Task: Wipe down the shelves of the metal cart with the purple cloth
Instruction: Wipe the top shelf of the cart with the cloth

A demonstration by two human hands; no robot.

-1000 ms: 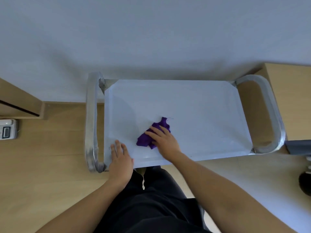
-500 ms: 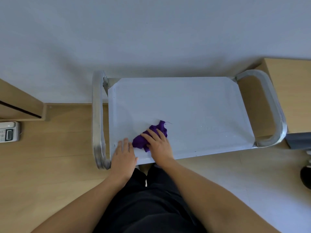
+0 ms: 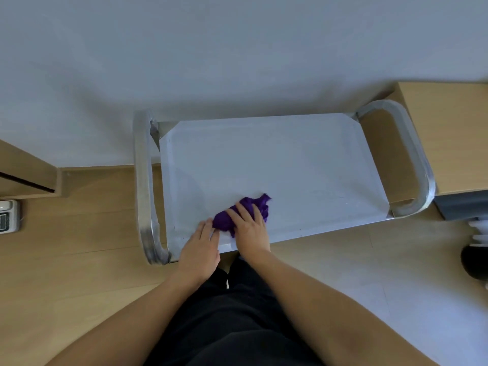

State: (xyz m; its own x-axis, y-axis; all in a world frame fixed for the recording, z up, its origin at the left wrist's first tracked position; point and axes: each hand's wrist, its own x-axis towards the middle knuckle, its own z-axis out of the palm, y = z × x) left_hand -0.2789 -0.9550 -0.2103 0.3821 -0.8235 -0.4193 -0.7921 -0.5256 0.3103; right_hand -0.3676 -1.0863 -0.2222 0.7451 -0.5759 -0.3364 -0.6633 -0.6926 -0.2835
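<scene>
The metal cart (image 3: 290, 159) stands in front of me against a white wall, and only its flat top shelf shows. A bunched purple cloth (image 3: 224, 219) lies near the shelf's front edge, left of centre. My right hand (image 3: 249, 231) lies flat on the cloth with straight fingers, pressing it onto the shelf. My left hand (image 3: 200, 247) rests flat on the shelf's front edge just left of the cloth, its fingertips touching the cloth. The lower shelves are hidden under the top one.
Curved metal handles rise at the cart's left end (image 3: 144, 186) and right end (image 3: 412, 159). A wooden cabinet (image 3: 449, 138) stands close on the right. A small white device (image 3: 8, 215) lies on the wood floor at far left. A dark round object (image 3: 475, 257) sits at the right edge.
My right hand has slid the cloth left and toward the front edge, bringing it up against my left hand. My left hand has stayed on the front edge.
</scene>
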